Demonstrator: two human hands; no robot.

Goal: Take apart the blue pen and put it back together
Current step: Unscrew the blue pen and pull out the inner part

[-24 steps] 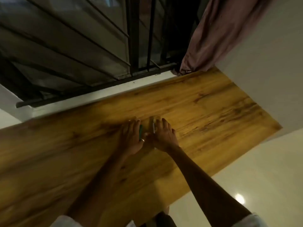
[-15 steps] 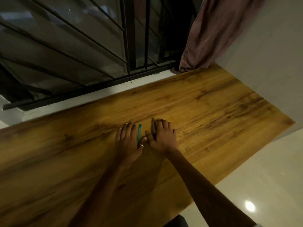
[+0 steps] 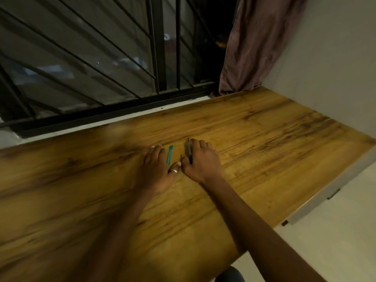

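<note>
1. My right hand (image 3: 200, 161) lies fingers curled over the blue pen (image 3: 189, 151) on the bench (image 3: 274, 143).
2. My left hand (image 3: 155, 167) rests flat, fingers spread, gripping nothing.
3. A teal pen piece (image 3: 169, 155) lies just left of the blue pen, between my hands.

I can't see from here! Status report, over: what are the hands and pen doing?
Left hand flat beside teal pen piece. Right hand over dark blue pen on table. Nothing blocking.

Bare forearms; the left hand (image 3: 155, 169) wears what looks like a silver thumb ring (image 3: 174, 170).
</note>
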